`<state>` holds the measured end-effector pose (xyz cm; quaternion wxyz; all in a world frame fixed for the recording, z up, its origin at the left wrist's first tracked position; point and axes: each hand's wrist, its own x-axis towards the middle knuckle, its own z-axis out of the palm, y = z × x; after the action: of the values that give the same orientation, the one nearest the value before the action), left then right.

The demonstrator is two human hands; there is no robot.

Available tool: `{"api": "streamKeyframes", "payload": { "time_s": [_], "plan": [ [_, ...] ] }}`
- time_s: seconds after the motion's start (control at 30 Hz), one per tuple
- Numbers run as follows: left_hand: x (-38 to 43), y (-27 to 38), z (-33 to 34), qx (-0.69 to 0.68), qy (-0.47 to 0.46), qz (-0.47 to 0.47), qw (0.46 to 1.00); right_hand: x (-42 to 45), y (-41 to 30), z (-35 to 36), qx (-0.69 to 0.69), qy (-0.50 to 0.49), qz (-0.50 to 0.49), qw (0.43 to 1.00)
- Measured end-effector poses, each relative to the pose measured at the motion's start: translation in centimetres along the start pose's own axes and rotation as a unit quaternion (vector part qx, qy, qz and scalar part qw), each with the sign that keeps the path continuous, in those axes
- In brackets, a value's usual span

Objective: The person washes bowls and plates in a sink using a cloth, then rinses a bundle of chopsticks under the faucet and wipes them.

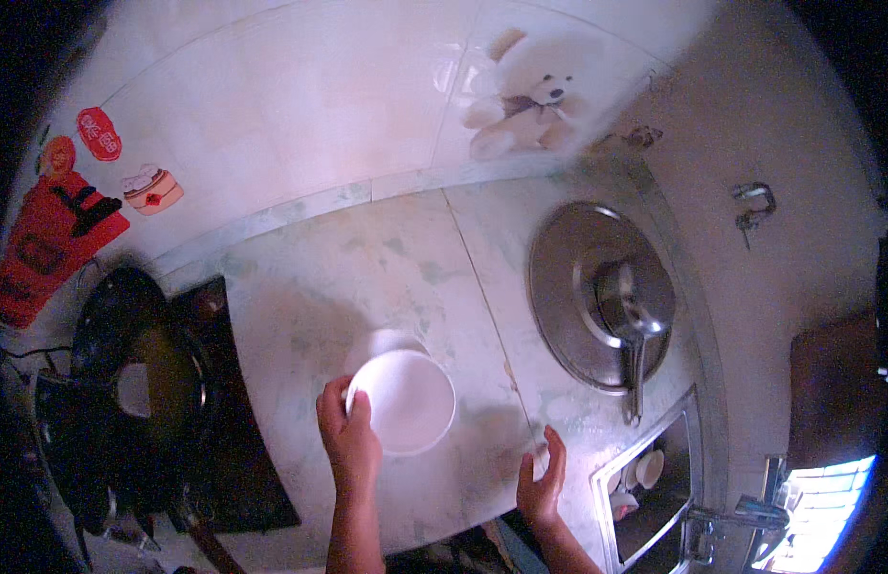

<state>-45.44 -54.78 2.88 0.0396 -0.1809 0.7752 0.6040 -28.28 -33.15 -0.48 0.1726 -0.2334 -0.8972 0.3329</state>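
Note:
My left hand [351, 427] grips a white bowl [408, 405] by its left rim, thumb over the edge and fingers outside. The bowl's mouth faces up towards me, and nothing shows inside it. It is over a pale marbled counter [308, 301]; whether its base touches the surface, I cannot tell. My right hand [543, 477] is over the counter's front edge to the right of the bowl, thumb and fingers apart, holding nothing.
On the left, a dark wok [178, 373] sits on a black cooktop [264, 495]. A steel lid or basin [559, 301] with a ladle [634, 373] lies at the back right. The sink [605, 502] holds small white dishes [648, 470] below a faucet [738, 513].

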Motion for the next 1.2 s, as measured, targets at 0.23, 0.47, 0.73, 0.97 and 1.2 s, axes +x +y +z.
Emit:
{"api": "streamKeyframes", "payload": {
  "time_s": [0.23,0.47,0.73,0.97,1.2],
  "plan": [
    [0.8,2.4,-0.6,-0.066,0.006,-0.081,0.995,0.5,1.4,2.4,-0.12,-0.008,-0.137,0.983],
    [2.5,2.5,0.3,-0.096,0.053,-0.095,0.989,1.1,1.8,3.4,-0.186,-0.044,-0.111,0.975],
    [3.3,2.1,0.9,-0.072,0.064,-0.129,0.987,1.6,1.7,3.2,-0.199,-0.1,-0.081,0.972],
    [3.8,2.5,1.3,-0.057,0.02,-0.168,0.984,2.4,-0.2,2.7,-0.213,-0.128,-0.061,0.967],
    [4.4,1.7,1.4,-0.084,-0.029,-0.221,0.971,1.9,0.7,3.1,-0.216,-0.121,-0.075,0.966]
  ]
}}
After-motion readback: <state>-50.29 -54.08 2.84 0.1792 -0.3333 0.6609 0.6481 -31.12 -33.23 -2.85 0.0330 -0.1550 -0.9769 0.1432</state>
